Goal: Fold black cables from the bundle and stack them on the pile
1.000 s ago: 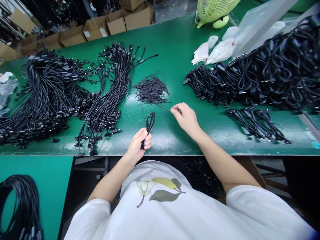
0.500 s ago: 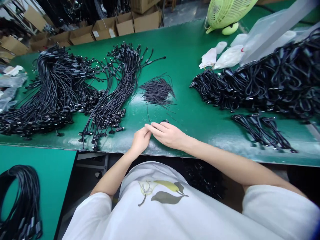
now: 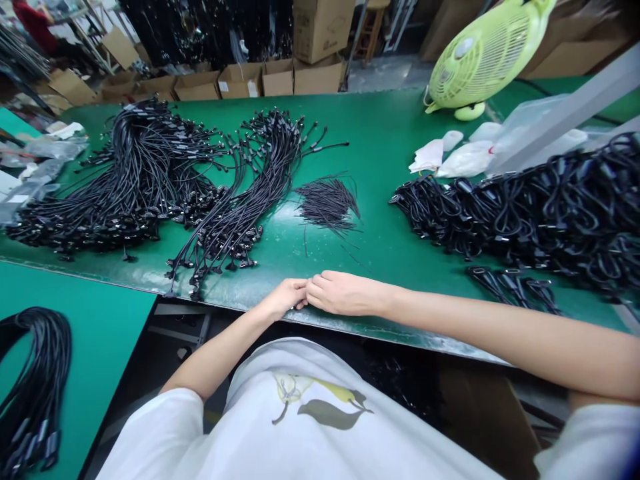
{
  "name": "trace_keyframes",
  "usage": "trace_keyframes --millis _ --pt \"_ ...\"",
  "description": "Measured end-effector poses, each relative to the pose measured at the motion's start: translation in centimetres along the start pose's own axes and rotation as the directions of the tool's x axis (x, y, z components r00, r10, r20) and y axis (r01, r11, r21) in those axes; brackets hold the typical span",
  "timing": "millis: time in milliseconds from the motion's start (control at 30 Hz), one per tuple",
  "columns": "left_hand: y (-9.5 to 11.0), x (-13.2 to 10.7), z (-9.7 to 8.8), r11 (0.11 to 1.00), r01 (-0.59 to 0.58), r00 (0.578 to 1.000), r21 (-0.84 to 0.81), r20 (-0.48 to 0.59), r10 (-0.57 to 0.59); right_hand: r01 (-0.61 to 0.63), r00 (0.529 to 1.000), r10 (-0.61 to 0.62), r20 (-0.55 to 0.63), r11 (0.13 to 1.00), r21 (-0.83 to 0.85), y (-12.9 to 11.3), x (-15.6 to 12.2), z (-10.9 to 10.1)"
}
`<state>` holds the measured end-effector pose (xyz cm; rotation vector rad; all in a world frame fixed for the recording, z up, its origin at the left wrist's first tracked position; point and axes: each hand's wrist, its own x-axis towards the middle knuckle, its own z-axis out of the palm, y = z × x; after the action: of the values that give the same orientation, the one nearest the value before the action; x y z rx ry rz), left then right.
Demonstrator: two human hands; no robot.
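Right hand [image 3: 333, 293] is now shifted in against left hand [image 3: 286, 297].
Fingers [image 3: 319, 287] curl together; grasp cannot be told. Looped cable, earlier in left hand, is out of sight. Thin black strands [image 3: 327, 205] lie heaped at 12 o'clock; right forearm [image 3: 465, 321] covers ends of cable bundles [image 3: 516, 288] at 3 o'clock.

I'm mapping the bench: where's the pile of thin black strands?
In the head view, the pile lies centrally on the bench, just right of the loose cables, beyond the right hand.

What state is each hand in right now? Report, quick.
Left hand: fingers bent, meeting the right hand; whether it holds anything cannot be told.
Right hand: fingers bent, against the left; grip and contents hidden.
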<state>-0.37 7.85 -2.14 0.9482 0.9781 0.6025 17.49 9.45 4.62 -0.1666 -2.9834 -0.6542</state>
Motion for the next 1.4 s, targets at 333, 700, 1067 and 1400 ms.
trace_keyframes --millis 333,700,1067,1400 --pt "-0.3 -0.2 0.6 0.998 0.052 0.999 -0.033 -0.002 -0.052 -0.150 0.975 0.164 0.151 0.984 -0.099 -2.5 0.8 -0.2" --pt "2.5 -0.9 2.7 0.990 -0.061 0.994 -0.129 -0.100 0.048 -0.350 0.915 0.395 0.089 0.882 -0.316 -3.6 1.6 0.8" --pt "6.2 0.8 2.2 0.892 -0.178 0.965 -0.415 -0.252 0.075 -0.442 0.878 0.463 0.123 0.881 -0.167 1.3 3.3 1.2" --pt "5.8 0.9 1.1 0.794 -0.210 0.940 -0.570 -0.340 0.005 -0.649 0.756 0.565 0.331 0.715 0.262 3.7 3.3 1.5"
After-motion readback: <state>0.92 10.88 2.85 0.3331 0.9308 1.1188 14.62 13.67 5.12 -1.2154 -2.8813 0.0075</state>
